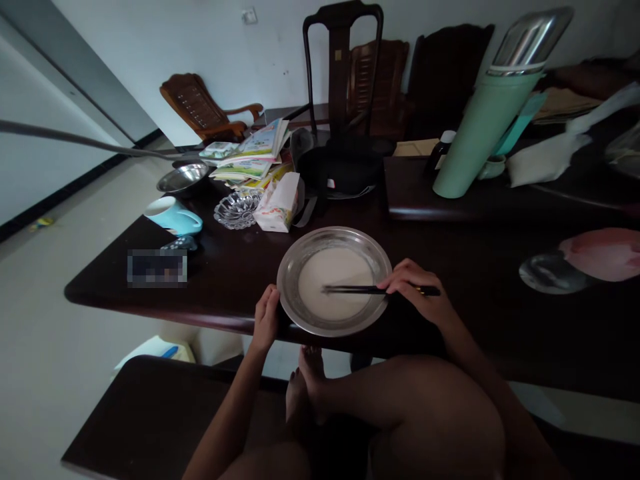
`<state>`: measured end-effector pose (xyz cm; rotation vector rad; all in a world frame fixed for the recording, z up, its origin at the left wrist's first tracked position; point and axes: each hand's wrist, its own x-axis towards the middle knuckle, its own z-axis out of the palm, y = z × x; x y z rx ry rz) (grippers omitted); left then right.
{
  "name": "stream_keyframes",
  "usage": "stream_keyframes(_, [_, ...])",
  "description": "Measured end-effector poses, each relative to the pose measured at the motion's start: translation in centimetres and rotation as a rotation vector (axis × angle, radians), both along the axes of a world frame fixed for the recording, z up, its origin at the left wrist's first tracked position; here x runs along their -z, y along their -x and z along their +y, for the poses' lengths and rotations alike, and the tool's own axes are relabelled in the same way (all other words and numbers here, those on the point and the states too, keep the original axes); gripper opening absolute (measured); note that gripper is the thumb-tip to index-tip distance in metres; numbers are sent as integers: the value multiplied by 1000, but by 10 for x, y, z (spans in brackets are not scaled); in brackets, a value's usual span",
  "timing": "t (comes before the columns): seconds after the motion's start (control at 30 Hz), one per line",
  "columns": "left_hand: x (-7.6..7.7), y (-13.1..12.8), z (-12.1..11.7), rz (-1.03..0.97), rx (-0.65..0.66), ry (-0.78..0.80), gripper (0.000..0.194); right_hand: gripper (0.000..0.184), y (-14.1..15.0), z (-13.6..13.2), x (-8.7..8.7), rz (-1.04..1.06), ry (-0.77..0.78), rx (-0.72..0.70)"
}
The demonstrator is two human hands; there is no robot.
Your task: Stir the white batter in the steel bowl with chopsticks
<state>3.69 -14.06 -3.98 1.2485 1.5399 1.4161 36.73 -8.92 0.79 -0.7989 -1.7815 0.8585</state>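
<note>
A round stainless-steel bowl (291, 298) stands near the front edge of the dark table, with a white, batter-like liquid (334, 268) in it. My left hand (266, 316) is closed at the bowl's left rim, steadying it. From the right, my right hand (419, 291) grips a pair of dark chopsticks (354, 290) over the rim. Their tips dip into the liquid left of its middle and look slightly blurred. Part of my left fingers is hidden by the bowl's side.
Behind the bowl are a tissue pack (278, 205), a glass dish (237, 210) and stacked books (255, 155). A light-blue mug (173, 215) lies leftward, near another metal bowl (183, 179). A tall green thermos (483, 133) stands back right; a pink-topped plastic bag (600, 255) lies right.
</note>
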Motion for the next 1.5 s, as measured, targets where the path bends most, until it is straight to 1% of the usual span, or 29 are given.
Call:
stream_keyframes(0.07, [0,0,0,10,-4,6,41,25,0,0,1,25,-4,91])
stream_keyframes(0.13, [-2,0,0,20,0,10,41,33,-1,0,2,137,11,179])
stream_keyframes(0.17, [-3,-1,0,25,2,10,42,36,-1,0,3,189,24,188])
stream_keyframes(0.23, [-6,-2,0,32,3,7,42,38,0,-1,2,198,61,124])
stream_keyframes(0.3, [-9,-3,0,34,2,4,42,30,1,-2,0,95,80,31])
stream_keyframes(0.33, [-10,-4,0,33,0,5,42,26,2,-2,-1,41,76,15])
stream_keyframes(0.37, [-11,-4,-1,35,-2,10,42,23,3,-3,-2,6,67,32])
stream_keyframes(0.4, [-12,-5,-1,39,-3,16,42,23,2,-3,-3,2,54,83])
stream_keyframes(0.47, [-14,-5,-1,52,-2,29,43,28,1,-3,-3,72,42,214])
stream_keyframes(0.5, [-14,-5,-1,57,-1,33,43,31,0,-3,-2,124,42,247])
stream_keyframes(0.53, [-15,-6,-2,56,-1,38,44,33,0,-3,-1,158,44,240])
stream_keyframes(0.57, [-15,-6,-2,50,-2,42,44,34,0,-3,-1,161,50,194])
stream_keyframes(0.67, [-14,-5,-2,30,-8,44,42,27,2,-3,-3,29,76,3])
stream_keyframes(0.7, [-14,-5,-2,30,-9,42,42,23,2,-3,-4,-7,77,-10])
stream_keyframes(0.77, [-13,-4,-1,33,-5,33,41,20,1,-3,-6,-7,68,71])
stream_keyframes(0.83, [-11,-4,-1,29,2,27,41,26,0,-3,-5,53,70,189])
stream_keyframes(0.87, [-10,-3,-1,24,5,24,41,31,-1,-3,-5,81,78,210])
stream_keyframes(0.9, [-10,-3,-1,19,8,23,41,34,-1,-3,-5,97,88,193])
stream_keyframes(0.93, [-9,-2,-1,17,8,23,41,35,-1,-3,-4,94,95,145])
stream_keyframes(1.0, [-8,-2,-1,11,8,28,40,31,0,-3,-5,38,96,42])
stream_keyframes(1.03, [-8,-2,-1,5,7,31,40,27,0,-3,-5,5,91,25])
stream_keyframes(1.1, [-9,-3,-2,-4,6,34,40,24,0,-3,-5,-11,82,90])
stream_keyframes(1.17, [-11,-4,-2,-4,4,37,40,29,0,-3,-5,42,77,193])
stream_keyframes(1.2, [-12,-5,-2,0,2,39,40,33,-1,-4,-4,69,78,210])
stream_keyframes(1.27, [-14,-6,-3,9,-2,42,41,36,-1,-4,-4,77,88,149])
stream_keyframes(1.33, [-16,-7,-3,6,-6,42,41,30,0,-5,-5,26,99,55])
stream_keyframes(1.37, [-16,-7,-3,1,-5,41,41,25,0,-5,-5,-1,100,43])
stream_keyframes(1.43, [-16,-7,-3,-4,-1,37,41,23,0,-5,-5,-1,85,109])
stream_keyframes(1.5, [-15,-6,-3,-3,5,34,41,28,-1,-5,-4,68,73,203])
